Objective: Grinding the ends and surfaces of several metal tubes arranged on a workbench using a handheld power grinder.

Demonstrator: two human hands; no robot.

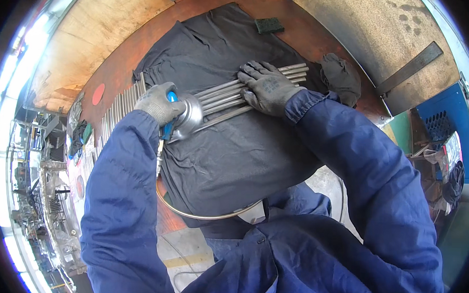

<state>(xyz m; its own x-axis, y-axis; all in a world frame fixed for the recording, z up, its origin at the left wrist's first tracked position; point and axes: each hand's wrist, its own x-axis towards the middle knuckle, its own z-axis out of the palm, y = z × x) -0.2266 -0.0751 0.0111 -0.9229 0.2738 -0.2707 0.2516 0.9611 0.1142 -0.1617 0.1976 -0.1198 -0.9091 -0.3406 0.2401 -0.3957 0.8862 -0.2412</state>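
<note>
While a row of loose metal rods (121, 104) lies just left of the fingers on the brown surface (313, 33), the left hand (159, 101), in a grey glove, has its fingers wrapped tight around the blue handle of a power tool (182, 117). The tool's round metal disc sits just right of those fingers, touching the near ends of a bundle of metal rods (226, 96). A hose (195, 212) runs from the tool down under the wrist and curves along the edge of the dark cloth (235, 152) that covers the surface beneath both hands. Further right, the right hand (267, 86), in a dark glove, lies flat with its fingers spread wide, pressing down on the bundle. Beyond those fingertips sits a green scouring pad (269, 25); right of them lies a crumpled dark glove (342, 77).
</note>
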